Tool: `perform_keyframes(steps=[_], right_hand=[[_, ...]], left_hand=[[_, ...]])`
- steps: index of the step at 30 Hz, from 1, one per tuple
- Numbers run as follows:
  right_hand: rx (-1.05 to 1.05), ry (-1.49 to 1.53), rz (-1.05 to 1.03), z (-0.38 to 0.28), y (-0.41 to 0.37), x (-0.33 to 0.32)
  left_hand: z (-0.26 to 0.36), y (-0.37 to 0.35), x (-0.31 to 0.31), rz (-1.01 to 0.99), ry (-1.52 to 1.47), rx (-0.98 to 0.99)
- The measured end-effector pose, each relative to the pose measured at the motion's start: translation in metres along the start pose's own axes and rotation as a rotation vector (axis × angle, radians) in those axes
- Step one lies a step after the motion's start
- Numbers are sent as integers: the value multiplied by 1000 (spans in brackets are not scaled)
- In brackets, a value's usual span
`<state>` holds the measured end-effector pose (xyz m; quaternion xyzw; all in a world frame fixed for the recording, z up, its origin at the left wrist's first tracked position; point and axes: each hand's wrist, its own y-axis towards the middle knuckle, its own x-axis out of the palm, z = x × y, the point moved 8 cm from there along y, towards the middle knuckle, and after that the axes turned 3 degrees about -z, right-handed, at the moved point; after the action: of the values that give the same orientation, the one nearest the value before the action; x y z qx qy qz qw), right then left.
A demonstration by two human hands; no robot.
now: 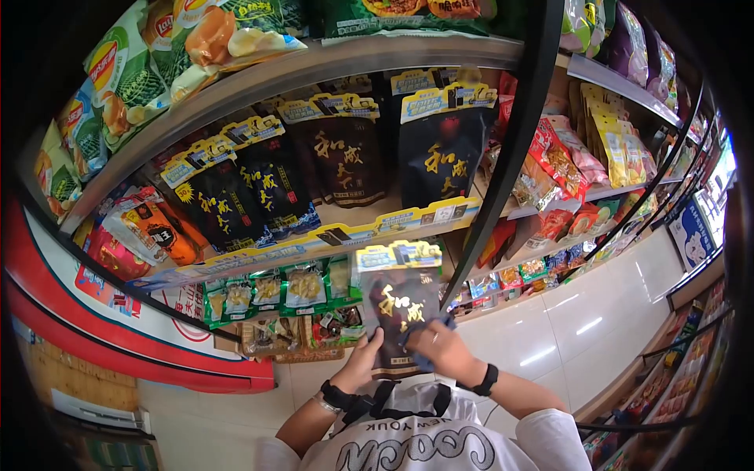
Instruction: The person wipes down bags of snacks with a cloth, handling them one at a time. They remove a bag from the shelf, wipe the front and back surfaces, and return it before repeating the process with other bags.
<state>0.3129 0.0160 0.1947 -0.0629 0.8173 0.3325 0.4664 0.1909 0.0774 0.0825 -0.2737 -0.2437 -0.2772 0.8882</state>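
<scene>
My left hand (360, 364) is closed on the left edge of a dark snack pouch (397, 310) with gold lettering and a yellow and blue header card. The pouch is upright in front of my chest, its front facing me. A dark blue cloth (420, 362) is bunched in my right hand (449, 353), which presses it to the lower right of the pouch. Part of the lettering is hidden behind that hand and the cloth. Beyond the pouch, similar dark pouches (345, 161) stand on a shelf (377, 212).
Green chip bags (133, 67) line the shelf above. Below hang green-edged snack packs (305, 284). A black upright post (510, 149) divides the shelving, with more packaged snacks (558, 157) to its right. At left is a red curved counter (196, 363); a tiled floor (565, 330) lies behind.
</scene>
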Motion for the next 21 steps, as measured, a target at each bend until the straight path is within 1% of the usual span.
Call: perform_keyframes(steps=[1, 2, 3, 4, 7, 8, 10, 11, 13, 14, 15, 19, 21], right_hand=[[-61, -9, -80, -13, -2, 12], [-120, -18, -161, -27, -1, 24], [-192, 26, -121, -39, 2, 25], [-176, 35, -146, -38, 0, 27], [-128, 51, -200, -26, -5, 23], [-107, 32, -164, -18, -14, 20], [-61, 10, -153, -10, -22, 12], [-84, 29, -150, -14, -20, 13], [-126, 72, -151, -33, -13, 18], [-159, 76, -218, -40, -13, 31], [-147, 108, -219, -39, -13, 31], [-65, 138, -188, -18, -27, 14], [-13, 162, -126, 2, -26, 8]], left_hand=[[-7, 1, 2, -9, -61, -69], [-19, 9, -9, 8, 3, -82], [-18, 14, -5, 6, 31, -70], [-17, 18, -2, 7, 60, -62], [-9, 10, 10, -40, -64, -108], [-5, 7, 13, -60, -71, -105], [2, 3, 20, -106, -84, -96], [2, 1, 24, -102, -102, -125], [-6, 6, 34, -88, -96, -64], [-9, 7, 36, -78, -93, -32], [-13, 9, 32, -62, -50, -47], [-9, -1, 22, -129, -137, -134], [-2, 1, 13, -76, -72, -20]])
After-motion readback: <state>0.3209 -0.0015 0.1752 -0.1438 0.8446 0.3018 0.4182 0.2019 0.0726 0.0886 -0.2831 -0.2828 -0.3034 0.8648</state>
